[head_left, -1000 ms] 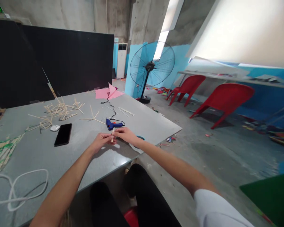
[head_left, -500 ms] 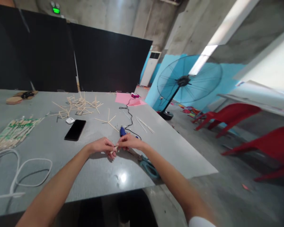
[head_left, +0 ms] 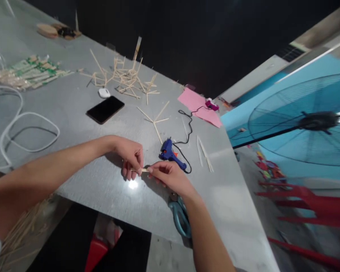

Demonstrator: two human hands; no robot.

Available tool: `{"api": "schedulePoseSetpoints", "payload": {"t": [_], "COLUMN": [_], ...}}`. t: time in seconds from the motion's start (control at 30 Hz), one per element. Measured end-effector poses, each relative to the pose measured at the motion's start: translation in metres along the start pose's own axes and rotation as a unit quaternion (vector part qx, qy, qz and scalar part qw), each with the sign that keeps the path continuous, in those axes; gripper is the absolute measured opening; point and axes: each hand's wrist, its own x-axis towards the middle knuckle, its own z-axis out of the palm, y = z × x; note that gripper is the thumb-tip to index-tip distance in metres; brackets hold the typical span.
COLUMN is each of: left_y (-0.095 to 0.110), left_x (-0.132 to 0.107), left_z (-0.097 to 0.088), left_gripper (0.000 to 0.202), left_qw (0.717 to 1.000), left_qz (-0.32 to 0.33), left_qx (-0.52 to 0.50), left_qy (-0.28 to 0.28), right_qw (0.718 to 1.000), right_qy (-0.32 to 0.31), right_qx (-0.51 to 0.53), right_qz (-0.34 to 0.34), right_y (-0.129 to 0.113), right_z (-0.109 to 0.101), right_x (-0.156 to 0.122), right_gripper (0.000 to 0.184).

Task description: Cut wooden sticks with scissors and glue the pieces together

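Note:
Between my two hands, just above the grey table, is a short thin wooden stick (head_left: 144,170). My left hand (head_left: 131,156) pinches one end of it, and the fingertips of my right hand (head_left: 166,173) pinch the other. A blue glue gun (head_left: 170,152) lies on its side right behind my right hand, its black cord running back. Scissors with teal handles (head_left: 180,216) rest beside my right wrist, their blades partly hidden under the hand. Farther back stands a small joint of several sticks (head_left: 154,121), spread like legs.
A heap of stick frames (head_left: 127,77) stands at the back. A phone (head_left: 105,109), a white earbud case (head_left: 104,93), a packet of sticks (head_left: 35,71) and a white cable (head_left: 31,113) lie left. Pink paper (head_left: 197,104) and loose sticks (head_left: 204,153) are right.
The view has tilted down and rolled, so the table fills more of it. Both hands stay close together with the stick, which now shows more plainly between them.

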Motion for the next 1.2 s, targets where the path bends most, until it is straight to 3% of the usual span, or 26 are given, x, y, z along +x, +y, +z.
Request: {"api": "schedulePoseSetpoints", "payload": {"t": [0.6,0.77,0.97,1.1,1.2], "left_y": [0.018,0.025,0.023,0.024,0.023], "left_x": [0.001,-0.002,-0.004,-0.003,-0.001], "left_z": [0.012,0.010,0.003,0.006,0.008], "left_gripper": [0.010,0.020,0.025,0.021,0.017], "left_qw": [0.999,0.985,0.986,0.995,0.995], "left_qz": [-0.022,-0.081,-0.053,-0.037,-0.044], "left_qx": [-0.015,-0.105,-0.125,-0.085,-0.075], "left_qy": [0.037,0.113,0.100,0.044,0.047], "right_qw": [1.000,1.000,0.999,0.999,0.999], "right_qy": [0.018,0.026,0.020,0.019,0.020], "right_qx": [0.002,0.012,0.034,0.041,0.042], "right_qz": [-0.005,-0.007,0.004,0.004,0.002], "right_y": [0.002,0.004,0.002,0.001,0.002], "right_z": [-0.005,-0.009,-0.011,-0.010,-0.011], "right_x": [-0.005,-0.003,-0.002,-0.002,-0.003], "right_gripper": [0.026,0.028,0.030,0.030,0.028]}}
